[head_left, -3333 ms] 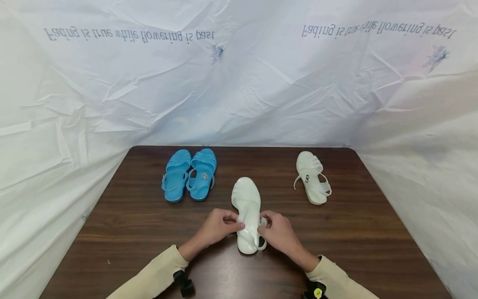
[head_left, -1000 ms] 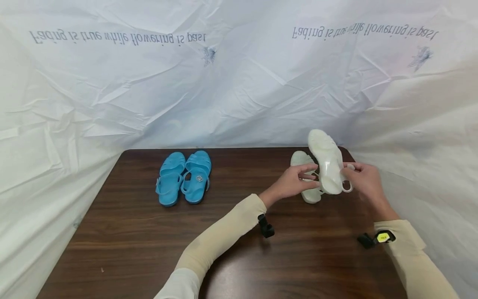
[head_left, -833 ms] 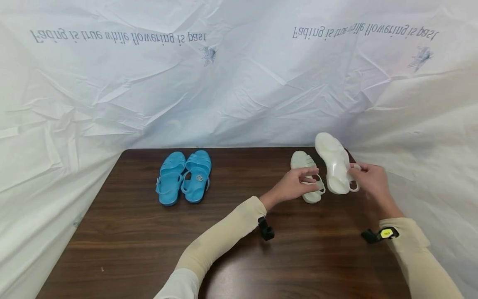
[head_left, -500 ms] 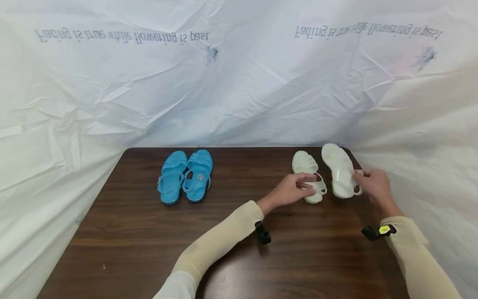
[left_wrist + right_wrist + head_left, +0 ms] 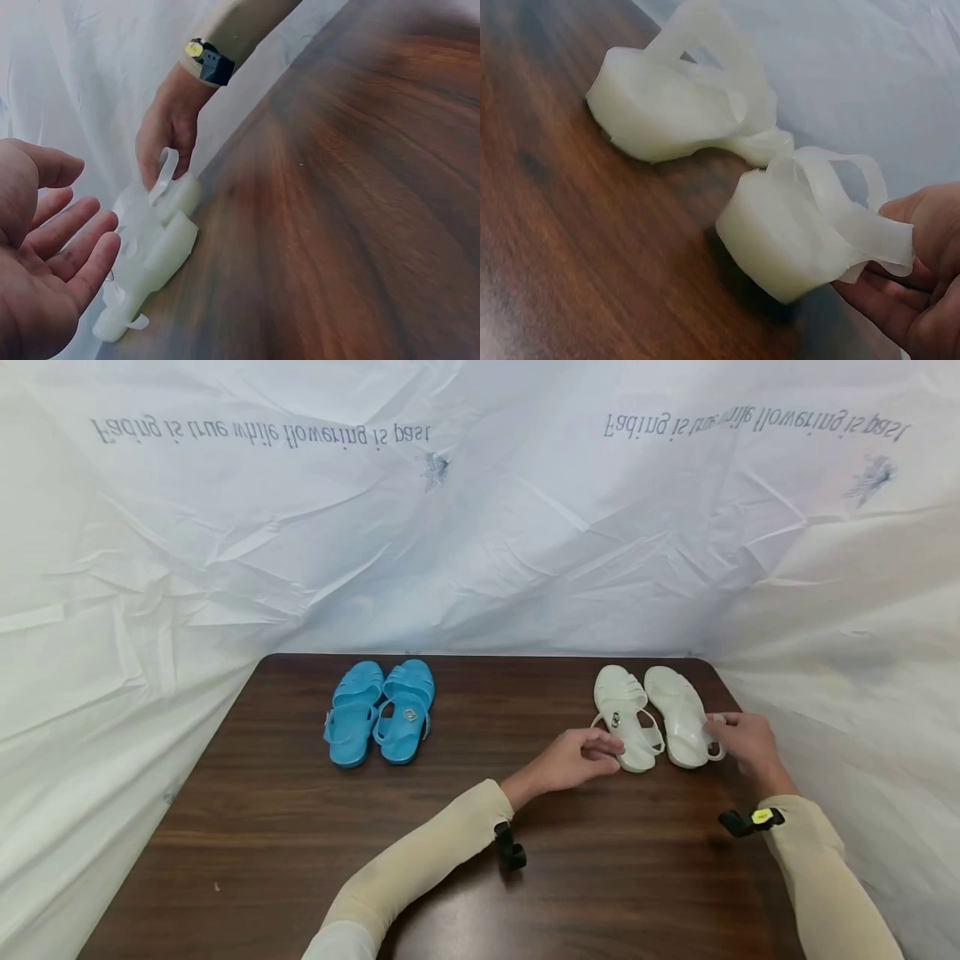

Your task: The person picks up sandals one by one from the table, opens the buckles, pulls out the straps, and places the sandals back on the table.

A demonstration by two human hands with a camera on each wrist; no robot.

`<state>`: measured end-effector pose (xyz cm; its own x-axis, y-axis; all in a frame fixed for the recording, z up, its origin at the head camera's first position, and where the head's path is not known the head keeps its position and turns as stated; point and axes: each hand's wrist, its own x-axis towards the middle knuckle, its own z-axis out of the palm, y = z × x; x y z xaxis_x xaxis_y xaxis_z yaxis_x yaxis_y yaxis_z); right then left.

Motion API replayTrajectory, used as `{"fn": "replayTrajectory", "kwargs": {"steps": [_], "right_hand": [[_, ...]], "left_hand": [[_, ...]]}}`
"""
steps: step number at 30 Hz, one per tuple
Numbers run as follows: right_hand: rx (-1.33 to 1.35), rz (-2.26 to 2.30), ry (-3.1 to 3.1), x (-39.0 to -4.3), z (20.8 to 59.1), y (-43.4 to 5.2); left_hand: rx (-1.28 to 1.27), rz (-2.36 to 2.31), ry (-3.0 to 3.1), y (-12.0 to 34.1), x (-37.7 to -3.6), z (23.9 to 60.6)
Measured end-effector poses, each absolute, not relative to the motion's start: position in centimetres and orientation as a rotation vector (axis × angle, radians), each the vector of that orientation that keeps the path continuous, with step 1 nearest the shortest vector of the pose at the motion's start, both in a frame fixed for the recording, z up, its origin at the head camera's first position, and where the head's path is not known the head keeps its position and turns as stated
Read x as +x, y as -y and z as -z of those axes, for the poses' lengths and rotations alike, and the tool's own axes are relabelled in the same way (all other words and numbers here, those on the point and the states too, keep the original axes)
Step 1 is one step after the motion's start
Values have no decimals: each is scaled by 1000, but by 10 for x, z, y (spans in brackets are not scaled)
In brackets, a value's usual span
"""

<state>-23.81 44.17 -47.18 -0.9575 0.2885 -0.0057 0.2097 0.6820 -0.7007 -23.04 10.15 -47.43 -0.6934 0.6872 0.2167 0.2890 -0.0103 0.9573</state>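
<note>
Head view: two white sandals sit side by side at the far right of the dark wooden table (image 5: pixel 285 827), toes pointing away. Right hand (image 5: pixel 742 742) at the heel of the right white sandal (image 5: pixel 678 714), fingers curled on its heel strap (image 5: pixel 715 752). Right wrist view confirms this: the strap loop lies across the fingertips (image 5: pixel 889 296), sole down on the wood. Left hand (image 5: pixel 573 758) rests just beside the heel of the left white sandal (image 5: pixel 622 718), fingers loosely bent; whether they touch it cannot be told from above. Left wrist view shows that palm open and relaxed, holding nothing, with the sandals just beyond it.

Blue pair of sandals (image 5: pixel 382 710) stands well apart, far left-centre of the table. White crinkled sheeting (image 5: pixel 480 543) with mirrored print surrounds the table.

Left wrist view is motion-blurred; sandal detail is soft there. Right wrist view cuts the hand off at the frame corner, thumb unseen.
</note>
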Motion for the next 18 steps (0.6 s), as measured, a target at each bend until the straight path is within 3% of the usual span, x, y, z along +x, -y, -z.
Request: {"fn": "replayTrajectory", "kwargs": {"steps": [18], "right_hand": [[-251,-1035,3062,-237,464,-454]], "left_hand": [[928,-1613,-2214,-3,-213,464]]}}
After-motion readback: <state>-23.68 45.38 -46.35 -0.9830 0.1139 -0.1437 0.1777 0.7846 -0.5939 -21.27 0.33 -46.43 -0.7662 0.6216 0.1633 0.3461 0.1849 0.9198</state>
